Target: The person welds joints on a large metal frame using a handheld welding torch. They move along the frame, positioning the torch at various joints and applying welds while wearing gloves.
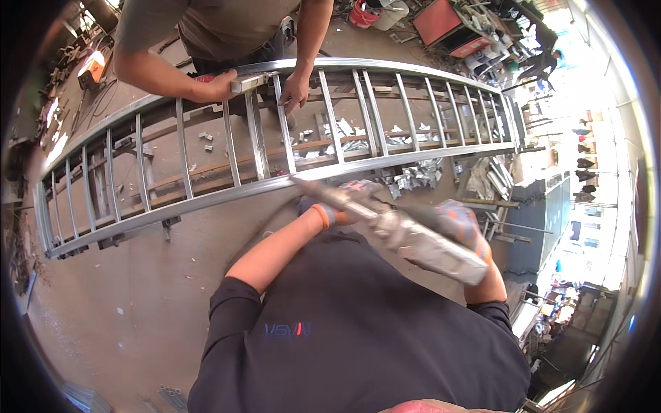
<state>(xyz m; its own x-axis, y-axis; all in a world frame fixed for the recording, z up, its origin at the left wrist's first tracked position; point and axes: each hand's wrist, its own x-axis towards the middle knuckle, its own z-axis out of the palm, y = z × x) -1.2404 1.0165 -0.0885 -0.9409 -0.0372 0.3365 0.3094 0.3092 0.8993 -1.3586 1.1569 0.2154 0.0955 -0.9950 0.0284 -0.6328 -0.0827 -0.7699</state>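
A silver welding gun (pixel 420 244) with a boxy body and narrow nozzle is smeared by motion. It slants above my lap, its nozzle toward the near rail of a ladder-like metal frame (pixel 385 163). My right hand (pixel 460 224), gloved in grey and orange, is closed on it at the far side of its body. My left hand (pixel 358 189), in a matching glove, lies under the nozzle end; its fingers are blurred and partly covered. Across the frame, a co-worker's hand (pixel 219 88) holds a short metal block (pixel 248 82) on the far rail; their other hand (pixel 296 89) touches a rung.
Metal offcuts (pixel 413 175) lie scattered beneath and beside the frame. A red cabinet (pixel 447 31) and a red bucket (pixel 363 14) stand at the back. To the right are a blue-grey cabinet (pixel 540 224) and stacked metal pieces. An orange machine (pixel 91 69) stands far left.
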